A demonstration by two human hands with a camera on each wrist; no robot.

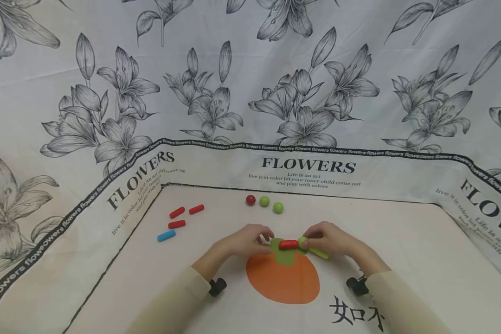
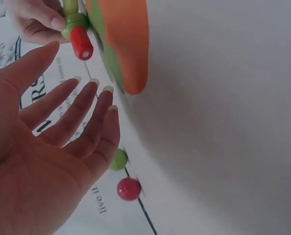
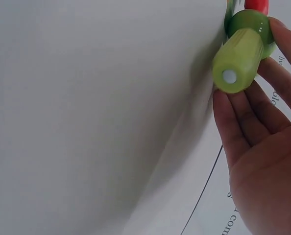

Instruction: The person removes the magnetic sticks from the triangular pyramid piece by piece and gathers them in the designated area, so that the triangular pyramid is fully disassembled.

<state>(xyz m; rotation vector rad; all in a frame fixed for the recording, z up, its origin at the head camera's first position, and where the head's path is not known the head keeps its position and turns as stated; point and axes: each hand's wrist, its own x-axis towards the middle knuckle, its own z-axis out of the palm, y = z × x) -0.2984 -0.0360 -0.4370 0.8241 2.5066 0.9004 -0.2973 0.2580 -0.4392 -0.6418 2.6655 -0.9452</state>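
My right hand [image 1: 333,237] pinches a green ball [image 1: 303,242] between thumb and fingers. A red rod [image 1: 289,244] sticks out of the ball toward the left, and a yellow-green rod [image 1: 319,253] slants out on the other side. In the right wrist view, the yellow-green rod [image 3: 237,63] shows a pale round disc at its end. My left hand [image 1: 247,240] holds nothing; in the left wrist view its fingers are spread and loosely extended, just short of the free end of the red rod [image 2: 81,43]. Both hands are over the leafy top of a printed orange fruit [image 1: 281,280].
A red ball [image 1: 250,200] and two green balls, one nearer [image 1: 278,207], lie at the back of the table. Several red rods, one in front [image 1: 176,224], and a blue rod [image 1: 166,235] lie at the left. Flower-printed cloth [image 1: 309,116] rises behind the table.
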